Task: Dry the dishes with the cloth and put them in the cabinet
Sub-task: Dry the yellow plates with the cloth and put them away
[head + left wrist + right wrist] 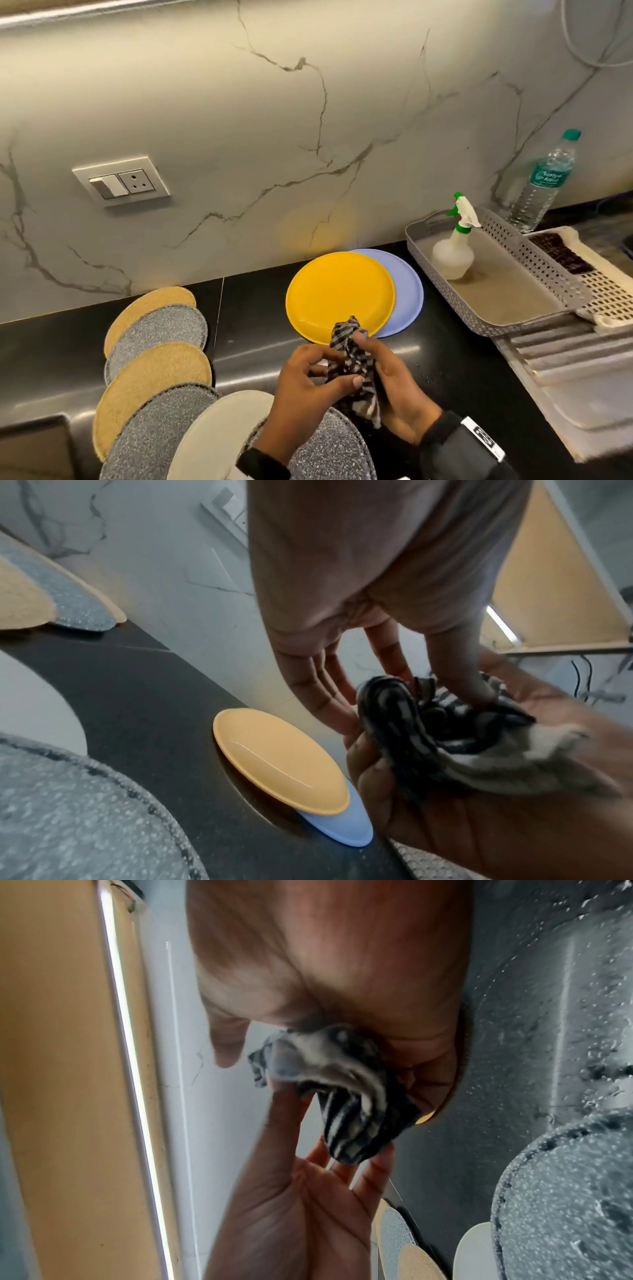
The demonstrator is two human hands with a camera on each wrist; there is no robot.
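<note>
A bunched black-and-white striped cloth (pixel 352 356) is held between both hands above the black counter (pixel 445 359). My right hand (pixel 394 387) cups it with fingers curled around it. My left hand (pixel 301 377) pinches it, thumb pressed on the front. In the left wrist view the cloth (pixel 411 729) lies in the right palm (pixel 479 818). In the right wrist view the cloth (pixel 352 1110) shows between the thumb and fingers of my left hand (pixel 291 1218). A yellow plate (pixel 339 294) lies partly on a blue plate (pixel 407 291) just beyond the hands. A white plate (pixel 219 431) sits near left.
Round tan and grey mats (pixel 157 342) overlap along the left. A grey perforated tray (pixel 548 274) holds a spray bottle (pixel 452 253) at the right. A water bottle (pixel 544 181) stands behind it. A ribbed drainboard (pixel 565 353) lies at the right edge. A wall socket (pixel 126 181) is on the backsplash.
</note>
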